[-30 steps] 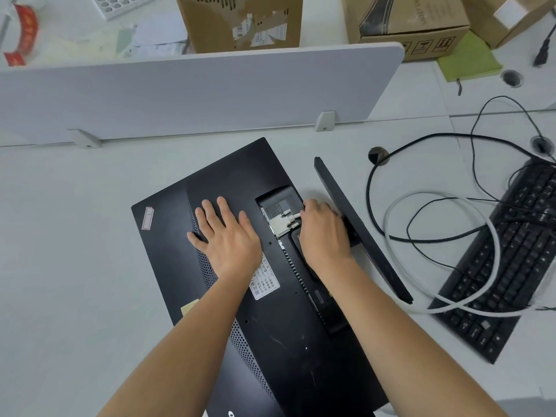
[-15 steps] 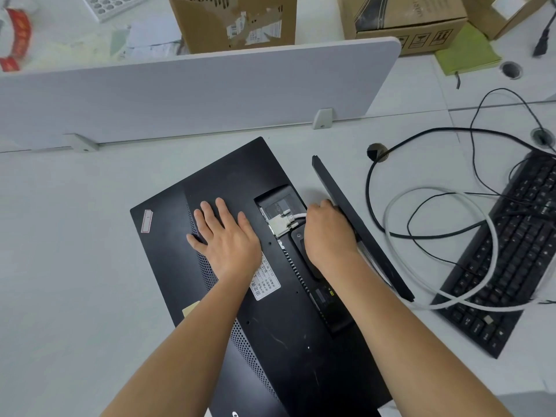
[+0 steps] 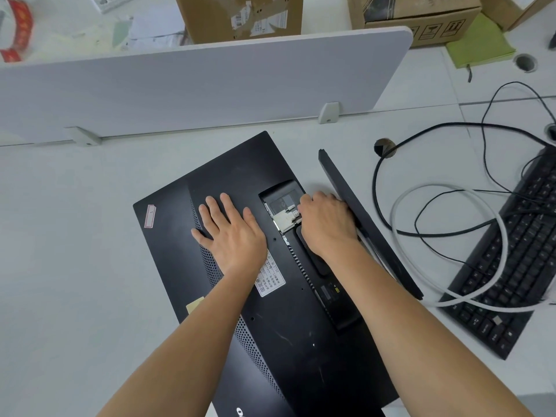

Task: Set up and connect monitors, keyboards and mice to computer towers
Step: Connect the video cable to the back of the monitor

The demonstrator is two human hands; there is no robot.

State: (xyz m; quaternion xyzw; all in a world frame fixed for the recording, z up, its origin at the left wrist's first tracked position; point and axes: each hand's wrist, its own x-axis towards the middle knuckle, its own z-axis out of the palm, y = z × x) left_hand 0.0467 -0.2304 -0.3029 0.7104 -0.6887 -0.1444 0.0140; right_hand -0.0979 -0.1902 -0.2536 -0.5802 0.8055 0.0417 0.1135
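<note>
A black monitor (image 3: 234, 176) lies face down on the white desk (image 3: 66, 266), its back panel up. My left hand (image 3: 230, 233) rests flat on the back panel, fingers straight and spread. My right hand (image 3: 326, 224) is curled at the recessed port bay, its fingers pinching the white video connector (image 3: 285, 220) plugged there. The monitor's flat black stand base (image 3: 370, 227) rises on edge just right of my right hand. The white cable (image 3: 502, 236) loops away to the right over a black keyboard (image 3: 517, 266).
A grey divider panel (image 3: 195, 85) runs along the desk's far edge. Behind it stand cardboard boxes (image 3: 240, 16) and a green notebook (image 3: 481, 43). Black cables (image 3: 391, 164) coil between a desk grommet (image 3: 384, 147) and the keyboard.
My right hand has shifted slightly up and left onto the white connector at the port bay. My left hand stays flat on the panel.
</note>
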